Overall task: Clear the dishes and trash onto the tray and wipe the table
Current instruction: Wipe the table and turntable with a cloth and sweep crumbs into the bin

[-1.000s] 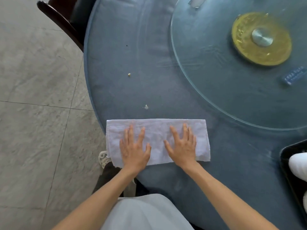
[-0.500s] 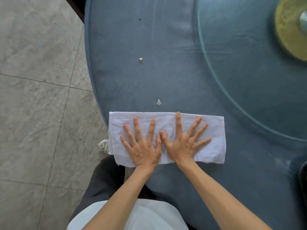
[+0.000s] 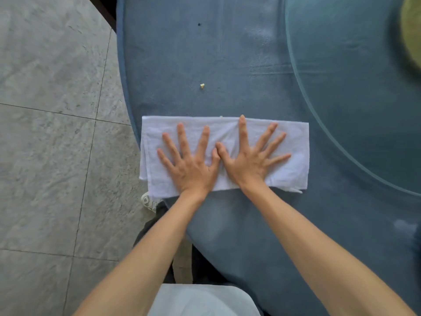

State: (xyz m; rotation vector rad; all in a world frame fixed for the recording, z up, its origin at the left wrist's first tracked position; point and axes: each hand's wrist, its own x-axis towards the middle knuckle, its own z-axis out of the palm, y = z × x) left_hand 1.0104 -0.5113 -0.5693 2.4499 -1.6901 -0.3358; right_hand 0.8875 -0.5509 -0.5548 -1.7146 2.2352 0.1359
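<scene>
A folded white cloth [image 3: 293,142] lies flat on the round blue table [image 3: 239,65] near its front left edge. My left hand [image 3: 189,163] presses on the cloth's left half with fingers spread straight. My right hand [image 3: 250,158] presses flat on the right half, fingers fanned, its thumb touching the left thumb. A small yellowish crumb [image 3: 202,86] sits on the table beyond the cloth. A tiny dark speck [image 3: 199,24] lies farther back. The tray is out of view.
A glass turntable [image 3: 353,76] covers the table's right part, with a yellow hub [image 3: 412,30] at the top right edge. Grey floor tiles [image 3: 57,133] lie to the left. A white shoe [image 3: 149,201] shows below the table's edge.
Both hands have pushed the cloth forward over the table. The white crumb that lay just ahead of it is now at or under the cloth's far edge. The tray has left the view.
</scene>
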